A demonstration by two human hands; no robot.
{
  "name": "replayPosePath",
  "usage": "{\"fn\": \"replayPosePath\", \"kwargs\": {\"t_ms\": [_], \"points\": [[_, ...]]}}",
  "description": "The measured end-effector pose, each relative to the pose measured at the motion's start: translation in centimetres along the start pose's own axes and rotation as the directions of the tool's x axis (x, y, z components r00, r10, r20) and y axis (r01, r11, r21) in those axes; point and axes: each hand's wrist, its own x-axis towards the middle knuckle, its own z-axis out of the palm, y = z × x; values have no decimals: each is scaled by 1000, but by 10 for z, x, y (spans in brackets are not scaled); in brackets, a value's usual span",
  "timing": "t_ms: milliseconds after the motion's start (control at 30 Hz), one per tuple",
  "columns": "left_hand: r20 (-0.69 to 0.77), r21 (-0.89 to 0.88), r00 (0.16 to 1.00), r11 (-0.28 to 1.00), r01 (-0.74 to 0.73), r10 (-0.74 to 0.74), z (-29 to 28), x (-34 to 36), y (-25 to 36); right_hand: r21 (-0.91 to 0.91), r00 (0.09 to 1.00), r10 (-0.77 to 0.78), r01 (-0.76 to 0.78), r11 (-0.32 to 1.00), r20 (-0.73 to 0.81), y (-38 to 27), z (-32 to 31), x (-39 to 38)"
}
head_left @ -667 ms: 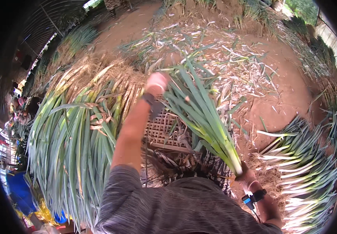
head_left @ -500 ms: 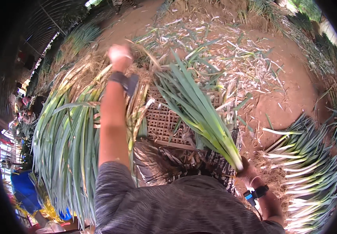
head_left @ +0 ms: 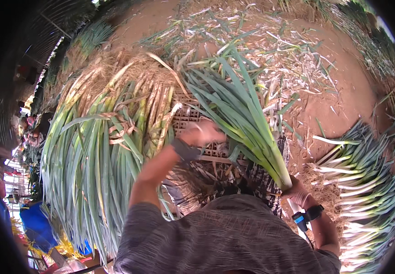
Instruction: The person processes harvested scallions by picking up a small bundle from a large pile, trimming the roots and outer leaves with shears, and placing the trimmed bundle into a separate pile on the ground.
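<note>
Here, right hand [head_left: 296, 192] closed around leeks [head_left: 258, 133].

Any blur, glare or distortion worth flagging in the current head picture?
In the head view, the left hand is smeared, probably by motion; the right hand and the green onion bundle it grips look sharper; white stalks at lower right glare, nearly washed out; the fisheye corners go black.

Green leaves [head_left: 248, 116], pale stalks [head_left: 283, 174]; grey-streaked shirt [head_left: 225, 235]
</note>
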Motion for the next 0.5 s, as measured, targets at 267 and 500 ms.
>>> {"fn": "replayPosePath", "kwargs": {"t_ms": [267, 500], "points": [[-99, -238, 995, 971, -17, -7, 103, 11, 50, 163, 1000, -4, -1, 987, 29, -28, -5, -14], [195, -330, 792, 799, -502, 578, -14, -127, 81, -100, 957, -218, 240, 966, 190, -33, -9, 17]]}}
